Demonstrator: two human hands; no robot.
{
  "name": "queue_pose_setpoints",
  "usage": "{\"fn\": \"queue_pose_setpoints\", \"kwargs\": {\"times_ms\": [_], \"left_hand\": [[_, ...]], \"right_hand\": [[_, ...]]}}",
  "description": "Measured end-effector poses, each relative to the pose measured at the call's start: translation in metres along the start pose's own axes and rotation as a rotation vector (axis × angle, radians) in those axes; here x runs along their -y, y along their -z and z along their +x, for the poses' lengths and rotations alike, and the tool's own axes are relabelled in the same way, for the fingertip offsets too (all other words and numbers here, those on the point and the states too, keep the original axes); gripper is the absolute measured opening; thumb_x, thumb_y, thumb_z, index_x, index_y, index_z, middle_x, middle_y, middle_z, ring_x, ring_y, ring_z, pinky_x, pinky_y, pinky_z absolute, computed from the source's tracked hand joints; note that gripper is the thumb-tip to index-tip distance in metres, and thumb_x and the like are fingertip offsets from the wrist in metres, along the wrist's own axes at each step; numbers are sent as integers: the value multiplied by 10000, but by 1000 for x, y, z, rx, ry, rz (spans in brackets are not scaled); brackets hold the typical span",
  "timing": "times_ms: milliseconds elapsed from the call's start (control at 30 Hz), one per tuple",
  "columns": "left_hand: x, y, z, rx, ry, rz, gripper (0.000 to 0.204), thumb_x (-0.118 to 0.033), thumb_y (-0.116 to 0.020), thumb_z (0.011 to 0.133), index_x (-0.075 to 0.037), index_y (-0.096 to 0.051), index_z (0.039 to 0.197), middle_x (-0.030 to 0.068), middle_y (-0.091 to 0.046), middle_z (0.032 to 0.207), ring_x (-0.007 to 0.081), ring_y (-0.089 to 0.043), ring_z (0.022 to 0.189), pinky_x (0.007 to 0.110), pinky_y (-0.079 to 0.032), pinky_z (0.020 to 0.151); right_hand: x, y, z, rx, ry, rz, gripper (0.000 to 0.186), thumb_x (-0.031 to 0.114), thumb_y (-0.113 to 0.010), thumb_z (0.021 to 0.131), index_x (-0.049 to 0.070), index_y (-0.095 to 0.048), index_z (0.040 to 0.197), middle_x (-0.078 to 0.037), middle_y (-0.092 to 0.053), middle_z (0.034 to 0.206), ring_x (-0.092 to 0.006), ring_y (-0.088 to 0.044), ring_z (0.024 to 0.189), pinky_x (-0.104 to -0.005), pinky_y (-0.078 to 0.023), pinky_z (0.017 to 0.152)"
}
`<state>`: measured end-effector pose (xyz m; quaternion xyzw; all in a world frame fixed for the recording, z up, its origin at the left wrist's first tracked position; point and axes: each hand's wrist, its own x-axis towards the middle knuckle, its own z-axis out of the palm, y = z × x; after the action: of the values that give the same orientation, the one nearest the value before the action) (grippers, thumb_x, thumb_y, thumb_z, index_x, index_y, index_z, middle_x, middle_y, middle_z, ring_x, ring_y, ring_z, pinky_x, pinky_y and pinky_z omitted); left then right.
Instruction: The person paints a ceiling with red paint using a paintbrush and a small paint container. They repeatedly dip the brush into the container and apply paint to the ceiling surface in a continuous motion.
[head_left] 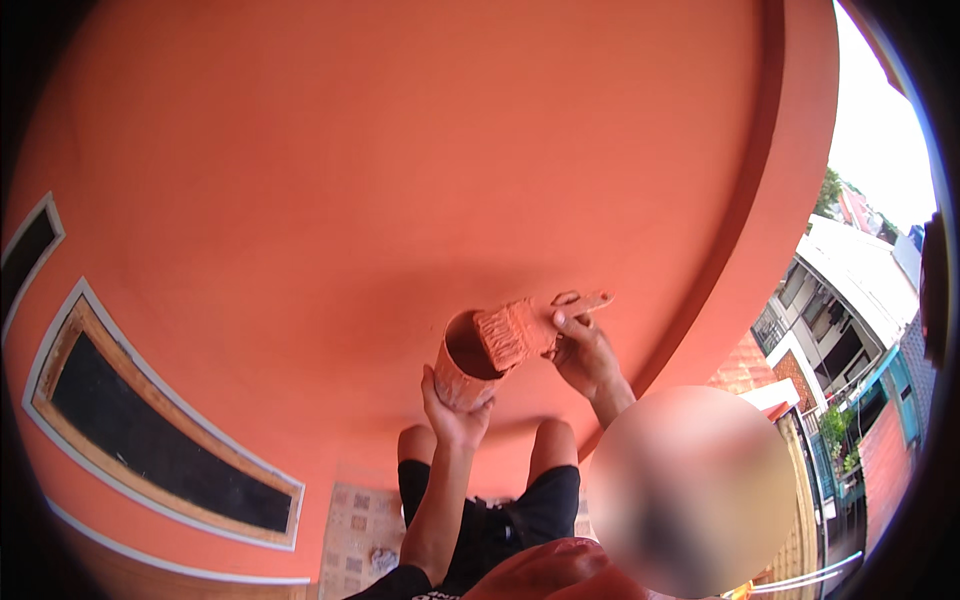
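My left hand (457, 412) is wrapped round the lower part of a paint can (470, 388), its outside smeared with orange paint. The can tips a little, and its dark open mouth shows. In my right hand (582, 345) is a wide paintbrush (512, 333), gripped by its handle, which points up to the right. Thick orange paint coats the bristles, and they rest over the right side of the can's rim. How deep the paint stands inside the can is hidden in shadow.
An orange wall (430, 150) fills most of the view ahead. At the left is a wood-framed window (165, 425) with dark glass. Patterned floor tiles (350, 535) lie below by my legs. Beyond the wall's right edge are neighbouring houses (850, 300). A blurred round patch covers the lower right.
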<state>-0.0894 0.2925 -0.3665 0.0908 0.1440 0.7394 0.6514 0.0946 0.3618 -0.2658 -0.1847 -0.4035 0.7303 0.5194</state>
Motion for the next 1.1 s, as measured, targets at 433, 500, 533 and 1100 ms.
{"fn": "queue_pose_setpoints", "kwargs": {"times_ms": [433,500,533,1100], "left_hand": [[-28,-57,5,117,-57,-26,645,-647,-429,996,-108,-540,1330,124,-653,1087,301,-666,840,292,-475,509],[-27,-61,3,170,-62,-44,636,-642,-432,997,-110,-542,1329,127,-654,1073,304,-671,847,292,-479,510],[-27,-63,4,156,-69,-43,639,-643,-435,995,-107,-542,1327,130,-655,1067,302,-671,848,290,-480,512],[-35,-63,18,219,-79,-18,621,-621,-458,974,-117,-550,1326,130,-634,1120,337,-656,867,276,-475,520]], "right_hand": [[228,-98,65,-56,906,-125,412,138,-729,949,55,-534,1302,-15,-652,1095,-107,-636,970,-304,-520,853],[261,-127,76,-23,1048,-231,470,150,-761,919,-12,-537,1298,-72,-661,1112,-163,-662,965,-334,-550,844],[270,-145,85,17,1123,-303,453,150,-766,911,-35,-563,1272,-85,-669,1093,-183,-676,937,-339,-570,805],[420,-66,91,-664,1570,-951,398,314,-770,881,31,-721,1157,-121,-769,959,-184,-747,857,-332,-597,732]]}}
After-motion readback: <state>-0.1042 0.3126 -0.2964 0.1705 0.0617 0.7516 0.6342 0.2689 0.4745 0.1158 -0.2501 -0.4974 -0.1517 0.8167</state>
